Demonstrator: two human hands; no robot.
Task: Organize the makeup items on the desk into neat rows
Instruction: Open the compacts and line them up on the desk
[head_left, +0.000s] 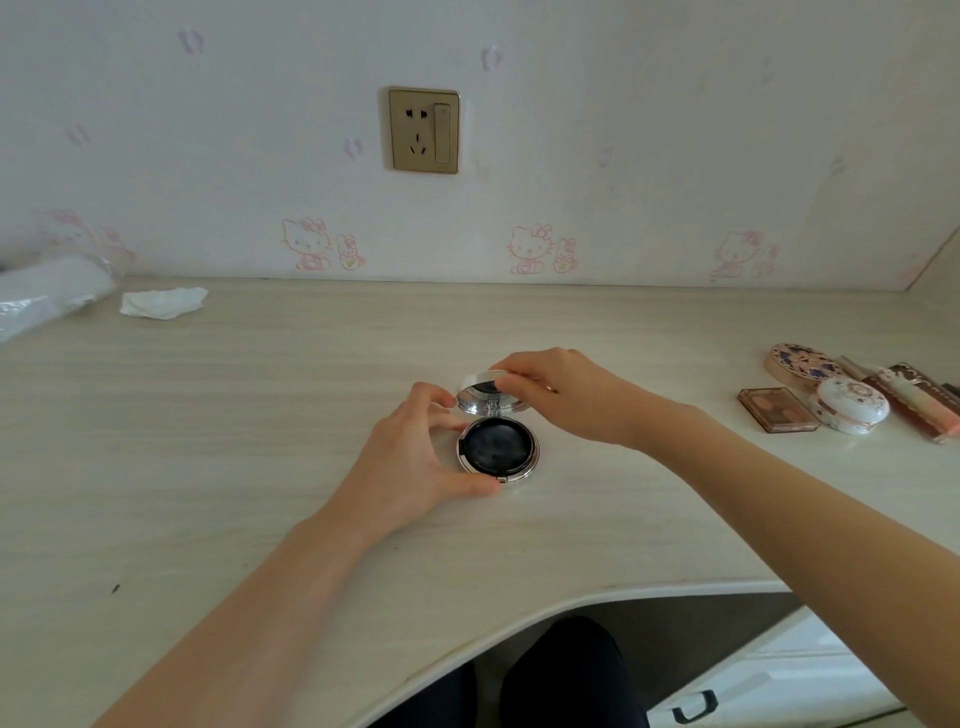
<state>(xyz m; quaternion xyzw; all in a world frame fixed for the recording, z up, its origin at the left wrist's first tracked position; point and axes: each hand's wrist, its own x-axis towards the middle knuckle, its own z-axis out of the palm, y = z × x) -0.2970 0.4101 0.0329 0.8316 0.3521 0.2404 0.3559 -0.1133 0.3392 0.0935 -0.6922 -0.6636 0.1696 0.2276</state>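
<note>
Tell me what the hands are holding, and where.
An open round compact: the left hand grips its base at the rim, the right hand pinches the raised lid at its top edge.

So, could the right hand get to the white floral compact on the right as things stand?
Probably yes, once it lets go. The right hand pinches the lid of the open compact; the white floral compact lies on the same side, with bare desk between them.

A pale wood-grain worktop carries an open round compact at its middle. Far right of the compact lies a cluster of makeup cases; far left, a crumpled tissue and clear plastic wrapping.
</note>
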